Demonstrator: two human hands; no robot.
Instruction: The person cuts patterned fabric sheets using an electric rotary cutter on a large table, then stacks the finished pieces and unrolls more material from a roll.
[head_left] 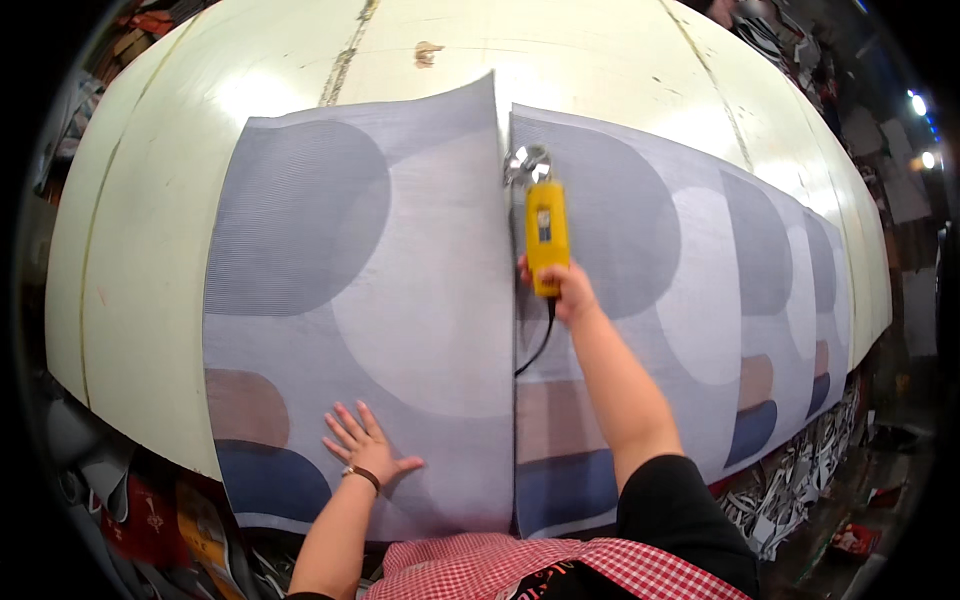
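My right hand [568, 288] is wrapped round the rear of a yellow electric rotary cutter [546, 215]. The tool's silvery round head points away from me, at the narrow gap between two grey patterned sheets. Its black cord [543, 348] trails back from the handle toward the gap. Under my left hand [366, 440] lies the left sheet [430, 270], pressed flat by spread fingers near its front edge. That sheet's far right corner curls up. Beside it, the right sheet [630, 330] carries the same pattern of rounded grey, pink-brown and navy shapes.
A large pale table [140, 270] with dark seam lines bears the sheets. Further sheets of the same pattern [765, 260] stretch out to the right. Offcut strips [790, 490] pile up below the table's right edge. Rolled and folded material [105, 480] lies off its left edge.
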